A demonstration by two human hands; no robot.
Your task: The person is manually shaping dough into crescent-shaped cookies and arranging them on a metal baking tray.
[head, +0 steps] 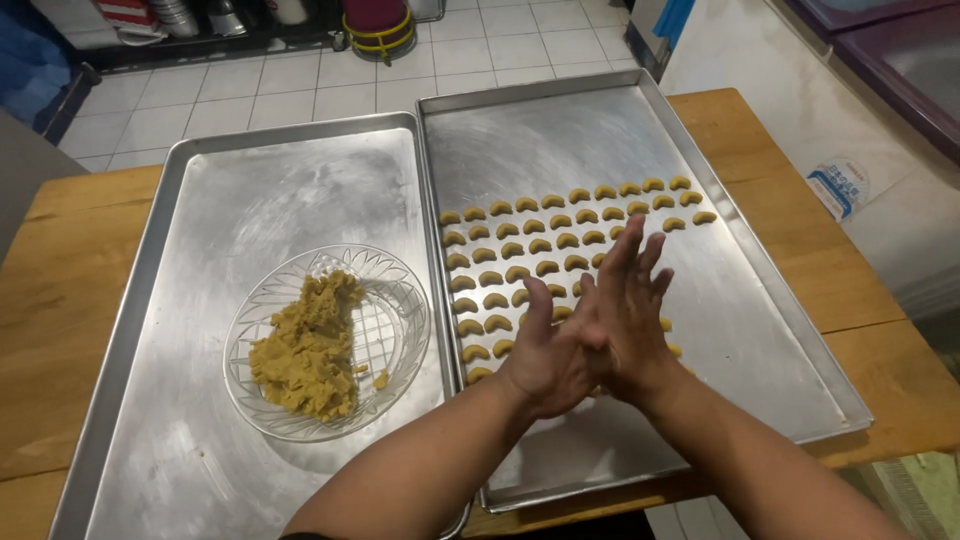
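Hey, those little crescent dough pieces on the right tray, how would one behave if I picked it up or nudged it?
Each dough crescent looks soft and unbaked, like the crumbly dough in the glass bowl, so it would probably squash or break under a firm pinch. It seems small and light. Lying flat on the smooth metal tray, it would likely slide, not roll, when nudged.

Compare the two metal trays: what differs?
The left tray carries a clear glass bowl of loose dough; the right tray carries rows of small crescent pieces. The left hand and right hand, pressed palm to palm, are over the right tray, not the left tray. The right tray reaches further from the camera. Both are rimmed steel sheets, side by side on a wooden table.
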